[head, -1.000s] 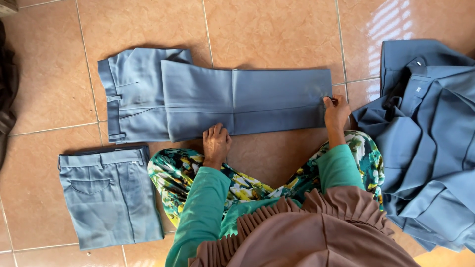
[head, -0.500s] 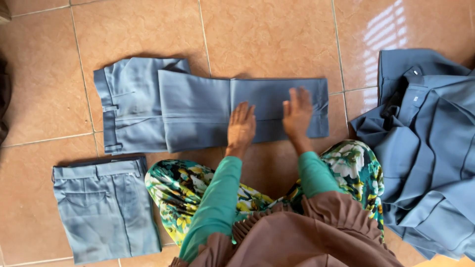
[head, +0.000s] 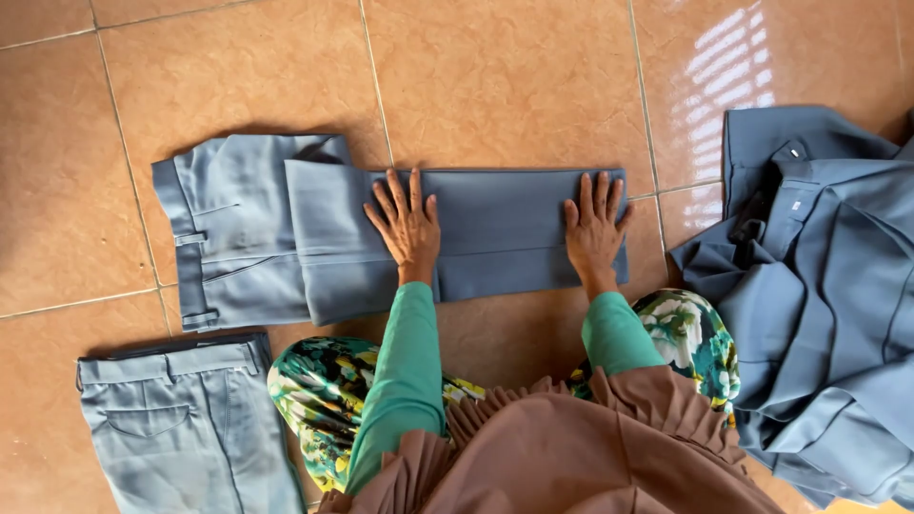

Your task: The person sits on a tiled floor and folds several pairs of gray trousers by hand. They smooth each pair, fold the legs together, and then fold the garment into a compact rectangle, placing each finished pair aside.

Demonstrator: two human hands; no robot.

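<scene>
A pair of grey-blue trousers [head: 257, 238] lies flat on the tiled floor, waistband at the left, its legs folded back over themselves. My left hand [head: 407, 224] presses palm down on the middle of the folded legs, fingers spread. My right hand [head: 594, 227] lies flat near the right end of the fold, fingers also apart. Both arms wear green sleeves. Neither hand grips the cloth.
A second folded pair of grey-blue trousers [head: 181, 428] lies at the lower left. A loose heap of grey-blue garments [head: 819, 305] fills the right side. My knees in floral cloth [head: 319, 390] and a brown pleated cloth [head: 571, 457] are below. Orange floor tiles [head: 495, 76] stretch beyond.
Both hands came onto the folded legs, then slid apart: the left hand moved leftward, the right toward the right end, flattening the cloth.
</scene>
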